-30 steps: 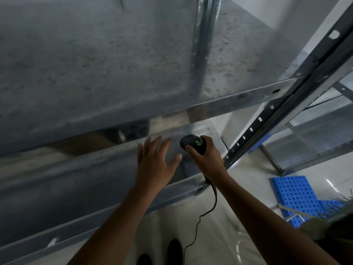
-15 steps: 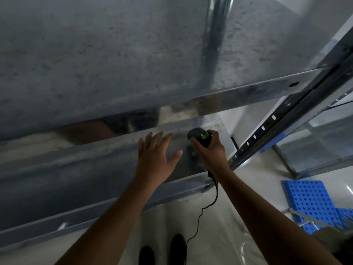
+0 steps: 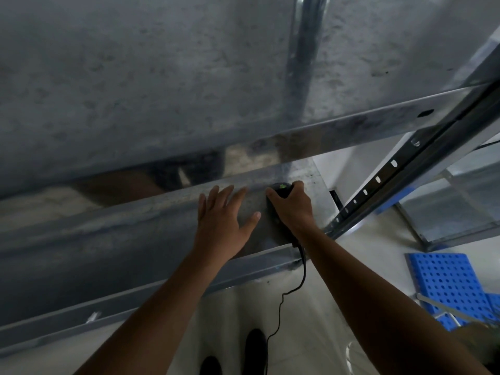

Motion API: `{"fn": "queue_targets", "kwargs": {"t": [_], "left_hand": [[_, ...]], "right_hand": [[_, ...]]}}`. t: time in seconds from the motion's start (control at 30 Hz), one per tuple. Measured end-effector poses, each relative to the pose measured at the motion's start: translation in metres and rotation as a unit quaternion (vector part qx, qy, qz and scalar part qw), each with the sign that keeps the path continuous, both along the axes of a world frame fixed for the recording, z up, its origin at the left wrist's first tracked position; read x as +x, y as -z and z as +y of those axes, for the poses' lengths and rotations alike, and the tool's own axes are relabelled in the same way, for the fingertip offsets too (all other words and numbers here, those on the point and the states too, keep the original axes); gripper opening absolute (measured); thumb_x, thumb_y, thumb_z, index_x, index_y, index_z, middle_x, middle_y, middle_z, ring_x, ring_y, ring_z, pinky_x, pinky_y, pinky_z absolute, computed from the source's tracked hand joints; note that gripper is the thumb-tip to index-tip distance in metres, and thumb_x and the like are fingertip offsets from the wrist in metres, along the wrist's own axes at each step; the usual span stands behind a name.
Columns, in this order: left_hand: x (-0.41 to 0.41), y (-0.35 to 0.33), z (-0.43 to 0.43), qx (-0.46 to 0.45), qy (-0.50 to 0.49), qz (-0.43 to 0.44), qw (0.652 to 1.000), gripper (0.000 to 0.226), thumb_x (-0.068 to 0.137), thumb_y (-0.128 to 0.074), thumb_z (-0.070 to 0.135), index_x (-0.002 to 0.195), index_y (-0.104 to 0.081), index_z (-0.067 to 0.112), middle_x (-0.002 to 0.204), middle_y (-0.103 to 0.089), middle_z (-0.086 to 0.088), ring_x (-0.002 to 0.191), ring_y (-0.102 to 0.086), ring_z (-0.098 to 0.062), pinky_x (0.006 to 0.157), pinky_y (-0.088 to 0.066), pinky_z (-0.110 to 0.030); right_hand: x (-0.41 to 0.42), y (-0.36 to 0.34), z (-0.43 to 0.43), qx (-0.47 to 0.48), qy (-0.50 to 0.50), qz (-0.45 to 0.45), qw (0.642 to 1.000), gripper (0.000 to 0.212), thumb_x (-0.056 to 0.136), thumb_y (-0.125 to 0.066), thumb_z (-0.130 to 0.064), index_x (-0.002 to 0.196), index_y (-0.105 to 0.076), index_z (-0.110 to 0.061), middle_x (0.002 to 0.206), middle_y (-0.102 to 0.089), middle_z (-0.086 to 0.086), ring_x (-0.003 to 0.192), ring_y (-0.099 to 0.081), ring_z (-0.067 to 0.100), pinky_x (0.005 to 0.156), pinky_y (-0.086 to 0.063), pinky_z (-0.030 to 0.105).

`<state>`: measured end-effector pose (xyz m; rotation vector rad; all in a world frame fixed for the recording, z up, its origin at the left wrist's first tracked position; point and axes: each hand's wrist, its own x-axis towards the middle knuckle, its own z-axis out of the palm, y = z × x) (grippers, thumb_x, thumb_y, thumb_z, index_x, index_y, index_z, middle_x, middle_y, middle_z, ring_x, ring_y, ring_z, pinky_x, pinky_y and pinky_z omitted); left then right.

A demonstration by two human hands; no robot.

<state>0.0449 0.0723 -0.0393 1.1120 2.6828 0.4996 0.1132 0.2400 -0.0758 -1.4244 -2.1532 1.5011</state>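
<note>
My right hand [image 3: 293, 209] grips a black corded handheld device [image 3: 281, 191] with a small green light on its head, held over the right end of a lower galvanised metal shelf [image 3: 130, 239]. Its black cable [image 3: 281, 307] hangs from below my wrist down toward the floor. My left hand [image 3: 223, 220] lies flat with fingers spread on the shelf surface, just left of the device. A higher metal shelf [image 3: 162, 77] fills the upper part of the view.
A slotted dark upright post [image 3: 384, 182] of the rack stands to the right. Beyond it is another metal shelf unit [image 3: 454, 209]. Blue perforated plastic panels [image 3: 451, 288] lie on the pale floor at the right. My black shoes [image 3: 254, 350] show at the bottom.
The view has shifted slightly, so both hands sit a little farther right in the frame. My right hand and the device have sunk closer to the shelf surface. My left hand stays flat.
</note>
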Motion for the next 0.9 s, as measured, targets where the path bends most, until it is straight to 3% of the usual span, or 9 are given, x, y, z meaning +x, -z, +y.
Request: {"fn": "queue_targets", "kwargs": {"t": [0.13, 0.3, 0.47, 0.6, 0.8, 0.9], "left_hand": [[0.001, 0.003, -0.001, -0.009, 0.005, -0.002, 1.000, 0.071, 0.098, -0.037, 0.067, 0.161, -0.030, 0.033, 0.169, -0.025, -0.002, 0.160, -0.006, -0.026, 0.127, 0.010, -0.045], [-0.001, 0.008, -0.006, -0.005, -0.001, -0.008, 1.000, 0.081, 0.090, -0.025, 0.077, 0.158, -0.036, 0.034, 0.167, -0.031, -0.002, 0.159, -0.010, -0.028, 0.127, 0.007, -0.047], [-0.005, 0.006, -0.008, -0.007, -0.006, -0.013, 1.000, 0.067, 0.099, -0.044, 0.064, 0.158, -0.036, 0.033, 0.168, -0.029, -0.002, 0.159, -0.008, -0.027, 0.128, 0.006, -0.047], [-0.008, 0.004, -0.012, -0.010, -0.010, -0.005, 1.000, 0.066, 0.100, -0.047, 0.062, 0.158, -0.037, 0.032, 0.167, -0.031, -0.003, 0.159, -0.011, -0.029, 0.128, 0.004, -0.048], [-0.010, 0.008, -0.024, -0.036, -0.007, -0.009, 0.999, 0.066, 0.100, -0.046, 0.061, 0.159, -0.035, 0.033, 0.168, -0.029, -0.001, 0.159, -0.009, -0.026, 0.128, 0.006, -0.048], [-0.008, 0.008, -0.024, -0.044, -0.005, -0.010, 0.999, 0.065, 0.101, -0.046, 0.061, 0.159, -0.034, 0.035, 0.169, -0.027, 0.002, 0.160, -0.008, -0.026, 0.128, 0.006, -0.048]], "right_hand": [[-0.004, -0.003, 0.000, -0.001, -0.016, -0.004, 1.000, 0.058, 0.090, -0.072, -0.050, 0.129, -0.045, -0.017, 0.108, -0.056, 0.000, 0.102, -0.060, 0.023, 0.095, -0.055, 0.045], [-0.011, -0.005, 0.000, -0.007, -0.005, -0.001, 1.000, 0.065, 0.086, -0.071, -0.059, 0.129, -0.046, -0.018, 0.120, -0.064, 0.008, 0.107, -0.064, 0.029, 0.095, -0.057, 0.052], [-0.024, -0.009, 0.002, -0.002, -0.014, 0.008, 1.000, 0.078, 0.077, -0.070, -0.067, 0.130, -0.044, -0.017, 0.120, -0.065, 0.011, 0.105, -0.067, 0.032, 0.090, -0.059, 0.053], [-0.025, -0.006, 0.001, 0.007, -0.015, -0.015, 1.000, 0.064, 0.088, -0.071, -0.057, 0.129, -0.047, -0.013, 0.114, -0.063, 0.007, 0.109, -0.064, 0.031, 0.096, -0.055, 0.049], [-0.024, 0.007, 0.001, 0.045, -0.017, -0.038, 0.998, 0.070, 0.089, -0.068, -0.062, 0.133, -0.048, -0.011, 0.125, -0.064, 0.015, 0.114, -0.063, 0.034, 0.100, -0.052, 0.050], [-0.026, 0.007, -0.001, 0.070, -0.019, -0.067, 0.995, 0.080, 0.088, -0.064, -0.066, 0.143, -0.042, -0.011, 0.137, -0.054, 0.019, 0.127, -0.052, 0.040, 0.106, -0.046, 0.054]]}}
